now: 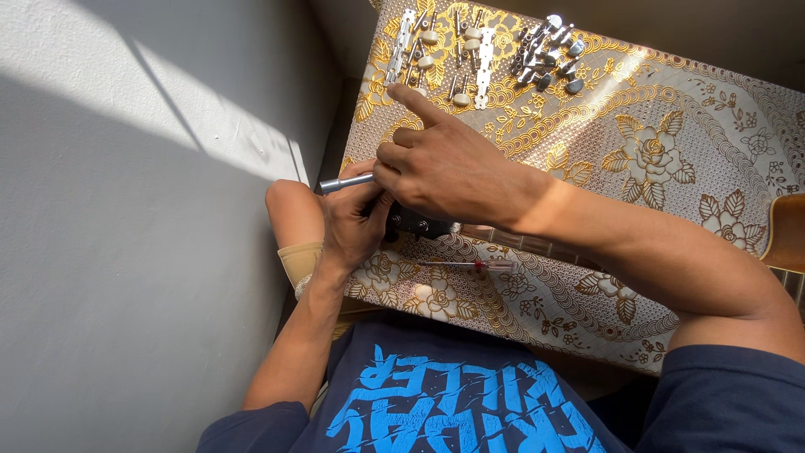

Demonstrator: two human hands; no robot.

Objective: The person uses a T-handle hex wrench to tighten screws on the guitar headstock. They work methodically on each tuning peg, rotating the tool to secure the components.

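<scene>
at the table's point(671, 277) left edge, both hands meet over a guitar headstock point(417, 223). left hand point(352, 222) is curled around a metal tool point(345, 183), its long axis near horizontal, free end pointing left toward the wall. right hand point(444, 168) pinches the tool's inner end, index finger sticking out. guitar neck point(520, 243) runs right. a screwdriver point(470, 264) lies just below it; tuning pegs point(478, 50) sit at the far edge.
</scene>
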